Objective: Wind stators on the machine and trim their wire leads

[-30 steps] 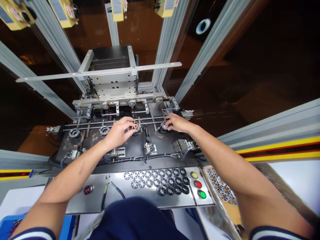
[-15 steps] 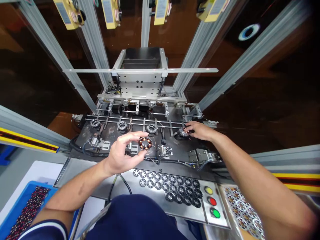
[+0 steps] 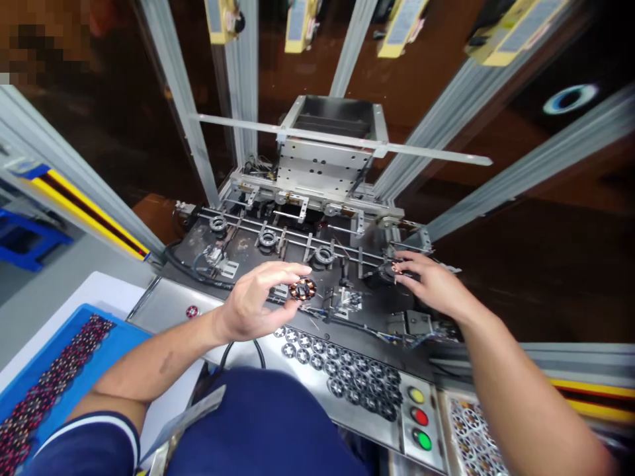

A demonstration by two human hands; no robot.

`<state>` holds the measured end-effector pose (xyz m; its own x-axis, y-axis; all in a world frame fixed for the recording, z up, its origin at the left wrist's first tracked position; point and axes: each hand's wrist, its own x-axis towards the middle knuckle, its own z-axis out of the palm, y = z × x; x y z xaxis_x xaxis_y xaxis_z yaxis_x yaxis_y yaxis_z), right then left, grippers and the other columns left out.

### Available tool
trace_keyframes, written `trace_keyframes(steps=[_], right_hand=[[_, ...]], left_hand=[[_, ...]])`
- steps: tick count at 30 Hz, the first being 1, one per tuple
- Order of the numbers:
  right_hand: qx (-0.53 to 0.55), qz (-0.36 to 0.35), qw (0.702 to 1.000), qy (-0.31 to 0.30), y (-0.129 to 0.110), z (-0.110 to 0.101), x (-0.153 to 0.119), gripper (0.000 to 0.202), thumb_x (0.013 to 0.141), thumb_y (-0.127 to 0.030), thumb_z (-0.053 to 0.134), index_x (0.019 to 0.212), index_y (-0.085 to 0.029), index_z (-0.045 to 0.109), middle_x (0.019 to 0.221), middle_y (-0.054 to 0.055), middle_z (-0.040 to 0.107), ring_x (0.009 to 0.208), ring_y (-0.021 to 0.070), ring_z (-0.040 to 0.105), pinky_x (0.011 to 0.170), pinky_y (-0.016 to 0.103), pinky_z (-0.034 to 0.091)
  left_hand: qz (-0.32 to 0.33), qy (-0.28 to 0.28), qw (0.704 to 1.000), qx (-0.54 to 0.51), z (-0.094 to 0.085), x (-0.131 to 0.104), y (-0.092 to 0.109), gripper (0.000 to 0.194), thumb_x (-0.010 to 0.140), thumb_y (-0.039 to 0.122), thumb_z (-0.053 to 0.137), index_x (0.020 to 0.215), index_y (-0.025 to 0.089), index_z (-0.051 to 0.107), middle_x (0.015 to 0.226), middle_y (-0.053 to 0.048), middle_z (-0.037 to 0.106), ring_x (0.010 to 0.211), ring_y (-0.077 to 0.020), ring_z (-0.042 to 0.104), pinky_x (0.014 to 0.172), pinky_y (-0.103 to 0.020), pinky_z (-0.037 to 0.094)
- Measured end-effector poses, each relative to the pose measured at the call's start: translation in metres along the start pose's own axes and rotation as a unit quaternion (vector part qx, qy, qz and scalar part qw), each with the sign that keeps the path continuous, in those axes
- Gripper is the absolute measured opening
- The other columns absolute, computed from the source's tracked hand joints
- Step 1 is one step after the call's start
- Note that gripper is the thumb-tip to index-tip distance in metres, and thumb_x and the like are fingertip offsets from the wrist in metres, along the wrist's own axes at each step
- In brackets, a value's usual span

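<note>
My left hand (image 3: 262, 301) is closed, pinching a copper-wound motor stator (image 3: 302, 289) by its rim between thumb and fingers. It is held up above the machine's front edge. My right hand (image 3: 436, 284) reaches to the rightmost fixture (image 3: 381, 274). Its thumb and fingers close around another copper-wound stator (image 3: 396, 267) there, which they partly cover. Three more ring-shaped fixtures stand in a row to the left: a near one (image 3: 325, 256), a middle one (image 3: 268, 239) and a far-left one (image 3: 217, 225).
Several black-and-silver cores (image 3: 347, 370) lie on the metal ledge, beside yellow, red and green buttons (image 3: 420, 416). One red-and-black stator (image 3: 192, 311) sits on the ledge's left. A blue tray (image 3: 131, 334) holds several wound parts. At right is a box of rings (image 3: 471, 430). Metal posts (image 3: 173, 99) frame the machine.
The view has swung left and tilted. My left hand still holds its stator, now turned a little flatter. My right hand stays at the rightmost fixture, its fingers now spread wider around the stator there.
</note>
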<state>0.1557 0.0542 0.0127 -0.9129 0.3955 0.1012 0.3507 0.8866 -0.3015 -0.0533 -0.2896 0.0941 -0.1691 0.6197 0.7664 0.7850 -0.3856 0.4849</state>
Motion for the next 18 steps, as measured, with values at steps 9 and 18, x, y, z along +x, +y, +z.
trace_keyframes(steps=[9, 18], right_hand=[[0.177, -0.235, 0.956, -0.003, -0.232, 0.089, -0.051, 0.021, 0.093, -0.016, 0.048, 0.109, -0.022, 0.060, 0.140, 0.017, 0.052, 0.139, 0.0295, 0.043, 0.106, 0.055, 0.047], [0.138, -0.358, 0.916, -0.115, -0.362, 0.233, -0.012, 0.020, 0.088, -0.003, 0.051, 0.098, -0.005, 0.067, 0.139, 0.029, 0.052, 0.142, 0.0395, 0.036, 0.104, 0.059, 0.042]], left_hand=[[-0.333, 0.088, 0.917, 0.203, -0.076, -0.171, -0.004, 0.047, 0.080, 0.026, 0.074, 0.119, 0.019, 0.050, 0.107, -0.009, 0.069, 0.098, -0.0216, 0.069, 0.088, -0.041, 0.057], [-0.466, -0.014, 0.838, 0.283, -0.087, -0.294, -0.030, 0.032, 0.092, 0.037, 0.061, 0.117, 0.016, 0.061, 0.117, -0.009, 0.065, 0.102, -0.0223, 0.064, 0.088, -0.045, 0.054]])
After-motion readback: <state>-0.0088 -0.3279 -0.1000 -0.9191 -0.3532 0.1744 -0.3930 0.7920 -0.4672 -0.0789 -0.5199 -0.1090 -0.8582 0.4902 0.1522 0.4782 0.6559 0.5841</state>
